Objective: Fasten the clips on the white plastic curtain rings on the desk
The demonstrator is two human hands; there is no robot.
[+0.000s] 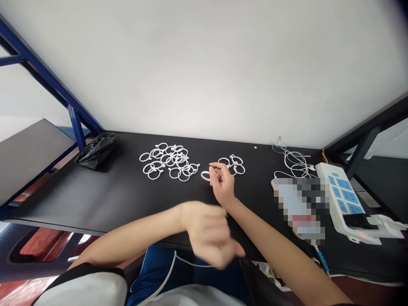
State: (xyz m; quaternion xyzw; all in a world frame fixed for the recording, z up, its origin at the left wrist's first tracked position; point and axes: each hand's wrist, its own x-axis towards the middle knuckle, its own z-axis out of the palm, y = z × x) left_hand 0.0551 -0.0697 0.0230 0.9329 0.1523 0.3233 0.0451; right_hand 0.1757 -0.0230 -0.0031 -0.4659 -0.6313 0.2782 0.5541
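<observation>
Through the head camera I get a pale, smooth wall filling the back, and below it a broad black tabletop with a dull sheen. A dark blue metal frame slants down on the left, its bars straight and painted.

Two bare forearms reach in over the near edge. The left hand is in front of the near edge, blurred, the fingers curled in and the thumb out to one side; I can't tell whether anything sits inside them. The right hand is farther in, its fingers bent toward the thumb.

On my right lies a boxy white power strip with blue socket faces, a black plug and a white adapter in it. Beside it a flat slab is hidden by pixelation. At the far left corner sits a crumpled, glossy black plastic bag.

The thin white rings, each with a tiny eyelet, lie mostly in a loose heap left of the right hand, overlapping. Behind the slab, a thin white cable is looped in a tangle. A smaller group of rings lies just beyond the right hand, which partly blocks my view of it.

One single ring is at the right fingertips, partly covered by them; I can't tell whether they grip it. A yellow speck lies near the wall.
</observation>
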